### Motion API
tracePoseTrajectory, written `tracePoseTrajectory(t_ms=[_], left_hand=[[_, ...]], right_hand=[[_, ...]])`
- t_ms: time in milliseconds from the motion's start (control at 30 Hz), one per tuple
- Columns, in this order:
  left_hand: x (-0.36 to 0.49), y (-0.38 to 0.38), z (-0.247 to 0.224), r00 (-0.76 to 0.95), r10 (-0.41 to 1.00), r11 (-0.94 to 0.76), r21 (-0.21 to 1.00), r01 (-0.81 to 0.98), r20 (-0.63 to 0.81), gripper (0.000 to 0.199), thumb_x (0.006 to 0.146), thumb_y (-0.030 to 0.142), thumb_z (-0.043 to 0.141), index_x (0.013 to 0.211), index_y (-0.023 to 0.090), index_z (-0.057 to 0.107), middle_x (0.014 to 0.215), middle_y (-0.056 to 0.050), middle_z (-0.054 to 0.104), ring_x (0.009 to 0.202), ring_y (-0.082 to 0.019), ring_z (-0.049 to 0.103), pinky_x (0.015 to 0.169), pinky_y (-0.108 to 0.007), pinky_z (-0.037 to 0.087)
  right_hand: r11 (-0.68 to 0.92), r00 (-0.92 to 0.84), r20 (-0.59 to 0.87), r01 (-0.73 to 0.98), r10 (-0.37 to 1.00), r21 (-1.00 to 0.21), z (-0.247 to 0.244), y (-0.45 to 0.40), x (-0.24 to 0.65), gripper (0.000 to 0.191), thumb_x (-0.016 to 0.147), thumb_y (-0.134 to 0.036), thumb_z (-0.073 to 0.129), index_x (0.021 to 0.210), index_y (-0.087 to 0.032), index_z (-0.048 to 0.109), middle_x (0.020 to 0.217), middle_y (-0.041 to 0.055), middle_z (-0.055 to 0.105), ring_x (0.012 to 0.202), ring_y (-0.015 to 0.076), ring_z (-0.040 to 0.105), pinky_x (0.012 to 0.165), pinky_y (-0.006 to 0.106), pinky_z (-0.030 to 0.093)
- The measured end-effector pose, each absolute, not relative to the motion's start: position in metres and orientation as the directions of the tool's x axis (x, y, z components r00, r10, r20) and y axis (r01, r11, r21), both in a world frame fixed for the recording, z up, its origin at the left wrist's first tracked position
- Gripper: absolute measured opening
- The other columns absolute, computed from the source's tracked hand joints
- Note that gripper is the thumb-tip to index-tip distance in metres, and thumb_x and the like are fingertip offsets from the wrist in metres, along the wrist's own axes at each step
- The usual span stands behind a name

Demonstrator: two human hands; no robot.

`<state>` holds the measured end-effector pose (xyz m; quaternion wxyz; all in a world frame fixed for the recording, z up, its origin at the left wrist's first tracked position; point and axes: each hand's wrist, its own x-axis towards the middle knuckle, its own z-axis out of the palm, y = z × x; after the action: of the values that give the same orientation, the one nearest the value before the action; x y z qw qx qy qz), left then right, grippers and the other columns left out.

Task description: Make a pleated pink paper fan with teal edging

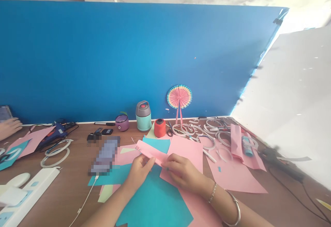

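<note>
A narrow folded pink paper strip (152, 151) is held between both hands above the teal sheets (155, 199). My left hand (141, 169) pinches its lower edge with thumb and fingers. At the strip's right end, my right hand (181, 169) has its fingers closed on the paper. Pink sheets (187, 149) lie beneath and to the right of the hands. Behind them are a red spool (159, 128) and black scissors (170, 130). A round pleated paper fan (179, 97) stands upright against the blue panel.
White tape rings (199, 130) and a blue bottle (247, 146) lie at the right. A phone (105, 156) with a cable, a purple cup (122, 122) and a teal flask (143, 116) are left of centre. A power strip (31, 196) is front left. Another person's hand (10, 127) shows at the far left.
</note>
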<state>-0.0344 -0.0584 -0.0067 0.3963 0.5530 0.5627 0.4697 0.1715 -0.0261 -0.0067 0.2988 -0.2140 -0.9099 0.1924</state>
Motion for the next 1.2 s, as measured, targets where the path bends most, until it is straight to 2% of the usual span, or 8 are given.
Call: tracePoseTrajectory(t_ms=[167,267,333,433,567,767,1000,1200], left_hand=[[-0.043,-0.06,-0.01,-0.13,0.887,-0.308,0.778,0.548,0.443,0.027,0.089,0.032,0.043,0.073,0.018,0.059,0.071,-0.002,0.06,0.071,-0.018,0.057,0.064,-0.028,0.045],[-0.05,-0.059,-0.009,-0.03,0.732,-0.432,0.497,0.753,0.681,0.023,0.09,0.02,0.041,0.088,0.019,0.063,0.078,-0.003,0.058,0.077,-0.019,0.053,0.069,-0.031,0.041],[-0.052,-0.059,-0.01,0.094,0.679,-0.441,0.302,0.845,0.728,0.028,0.089,0.014,0.041,0.107,0.02,0.062,0.08,-0.004,0.056,0.079,-0.02,0.05,0.07,-0.032,0.039],[-0.049,-0.059,-0.011,0.255,0.715,-0.431,0.124,0.894,0.652,0.039,0.088,0.008,0.039,0.121,0.021,0.056,0.082,-0.004,0.055,0.079,-0.02,0.047,0.069,-0.033,0.037],[-0.04,-0.061,-0.011,0.358,0.789,-0.427,0.028,0.904,0.5,0.041,0.084,0.003,0.04,0.116,0.02,0.058,0.083,-0.004,0.054,0.079,-0.021,0.045,0.071,-0.035,0.038],[-0.036,-0.064,-0.01,0.411,0.822,-0.437,-0.027,0.899,0.393,0.038,0.085,0.003,0.04,0.114,0.02,0.058,0.083,-0.004,0.053,0.08,-0.021,0.045,0.074,-0.036,0.039],[-0.036,-0.061,-0.019,0.458,0.819,-0.475,-0.042,0.879,0.346,0.032,0.089,0.005,0.04,0.106,0.021,0.061,0.084,-0.004,0.053,0.081,-0.021,0.045,0.073,-0.035,0.039],[-0.036,-0.062,-0.017,0.489,0.804,-0.507,-0.042,0.861,0.339,0.032,0.088,0.005,0.041,0.108,0.022,0.061,0.084,-0.004,0.053,0.081,-0.02,0.045,0.075,-0.035,0.039]], right_hand=[[0.865,-0.688,0.532,0.326,0.494,-0.382,-0.006,-0.026,0.171,0.044,0.082,-0.008,0.046,0.122,-0.024,0.052,0.097,0.0072,0.058,0.084,0.0179,0.058,0.071,0.032,0.051],[0.861,-0.546,0.668,0.365,0.506,-0.354,-0.003,-0.027,0.172,0.041,0.085,-0.01,0.045,0.123,-0.024,0.049,0.099,0.0085,0.057,0.09,0.0203,0.057,0.076,0.037,0.051],[0.857,-0.455,0.74,0.395,0.495,-0.33,-0.001,-0.028,0.173,0.043,0.085,-0.01,0.045,0.126,-0.024,0.045,0.103,0.0103,0.055,0.096,0.0227,0.055,0.08,0.041,0.049],[0.847,-0.427,0.761,0.441,0.488,-0.295,0.002,-0.032,0.172,0.045,0.084,-0.013,0.049,0.127,-0.023,0.042,0.11,0.0124,0.053,0.102,0.0257,0.052,0.083,0.044,0.047],[0.835,-0.51,0.687,0.477,0.518,-0.276,0.006,-0.034,0.171,0.033,0.084,-0.017,0.05,0.116,-0.023,0.05,0.105,0.0107,0.056,0.096,0.0244,0.053,0.078,0.041,0.045],[0.835,-0.606,0.59,0.49,0.534,-0.252,0.003,-0.027,0.17,0.015,0.087,-0.017,0.047,0.089,-0.021,0.061,0.088,0.0061,0.063,0.079,0.0184,0.052,0.071,0.034,0.036],[0.836,-0.744,0.395,0.53,0.538,-0.14,-0.003,-0.022,0.173,0.024,0.088,-0.01,0.044,0.073,-0.019,0.061,0.07,0.0028,0.06,0.068,0.0146,0.047,0.062,0.03,0.026],[0.835,-0.767,0.343,0.539,0.542,-0.116,-0.006,-0.022,0.173,0.027,0.089,-0.012,0.043,0.067,-0.018,0.059,0.065,0.0015,0.058,0.062,0.0129,0.043,0.059,0.03,0.022]])
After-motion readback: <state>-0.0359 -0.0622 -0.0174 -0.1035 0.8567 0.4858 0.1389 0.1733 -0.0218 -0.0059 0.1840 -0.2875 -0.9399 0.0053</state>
